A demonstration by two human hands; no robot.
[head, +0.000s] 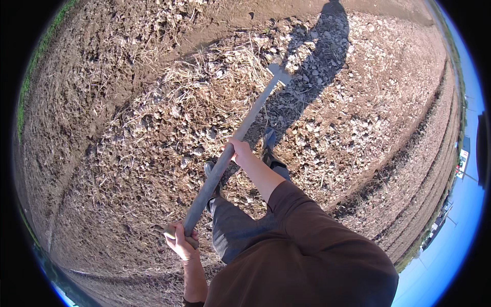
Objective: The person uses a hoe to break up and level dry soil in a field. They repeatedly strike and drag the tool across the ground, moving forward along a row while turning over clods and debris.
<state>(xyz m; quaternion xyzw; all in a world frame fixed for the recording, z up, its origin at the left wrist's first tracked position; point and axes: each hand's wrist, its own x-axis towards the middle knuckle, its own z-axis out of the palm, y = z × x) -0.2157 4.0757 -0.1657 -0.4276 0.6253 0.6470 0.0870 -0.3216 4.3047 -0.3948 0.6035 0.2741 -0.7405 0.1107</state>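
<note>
A spade with a long, weathered wooden shaft (249, 115) slants across the middle of the view. My left hand (179, 241) is wrapped over the T-shaped grip (191, 241) at its near end. About midway along, my right hand (239, 150) is closed around the shaft. At the far end, the top of the metal blade (284, 78) shows against pale soil clods and dry straw. The lower blade is hidden, and I cannot tell how deep it sits. My dark boots (269, 138) stand on the soil on either side of the shaft.
Broken clods and straw (199, 73) cover the ground. My shadow (326, 46) falls beyond the blade. Shallow furrows (406, 153) curve along the right. Green grass (27, 84) edges the far left, and a building (463, 157) and poles stand at the right horizon.
</note>
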